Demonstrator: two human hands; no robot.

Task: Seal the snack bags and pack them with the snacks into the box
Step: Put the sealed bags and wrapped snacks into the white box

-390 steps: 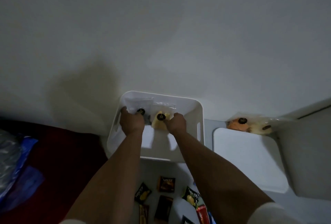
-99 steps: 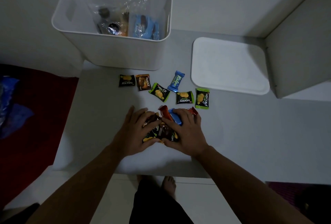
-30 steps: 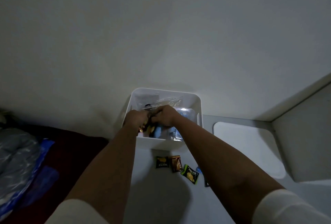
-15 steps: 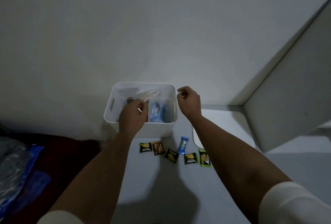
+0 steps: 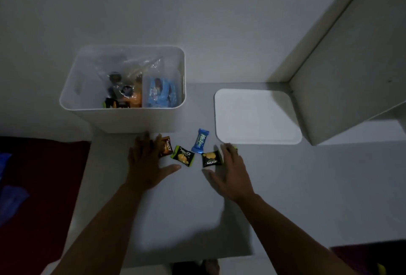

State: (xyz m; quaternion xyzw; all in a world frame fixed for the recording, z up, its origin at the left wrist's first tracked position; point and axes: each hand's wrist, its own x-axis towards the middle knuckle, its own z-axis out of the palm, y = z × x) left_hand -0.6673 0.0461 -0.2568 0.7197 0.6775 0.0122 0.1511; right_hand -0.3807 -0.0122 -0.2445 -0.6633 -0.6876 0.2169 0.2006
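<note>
A white box [image 5: 123, 118] stands on the table [image 5: 285, 186] against the wall. Inside it lie clear snack bags [image 5: 140, 72], a blue packet [image 5: 160, 94] and small dark snack packs. In front of the box several loose snacks lie in a row: a brown one [image 5: 167, 146], a green-edged one [image 5: 183, 156], a blue one [image 5: 201, 140] and a black one [image 5: 211, 158]. My left hand [image 5: 146, 162] lies flat with fingers spread at the row's left end, covering part of it. My right hand [image 5: 230, 171] is spread at the right end, over another green-edged snack [image 5: 235, 148].
The box's white lid [image 5: 257, 116] lies flat to the right of the box. A white cabinet panel [image 5: 351, 72] rises at the right. A dark red surface [image 5: 41, 186] with blue plastic lies left of the table. The near table edge is close to my body.
Both hands left the box and came down onto the table at the two ends of the snack row. My view tilted downward.
</note>
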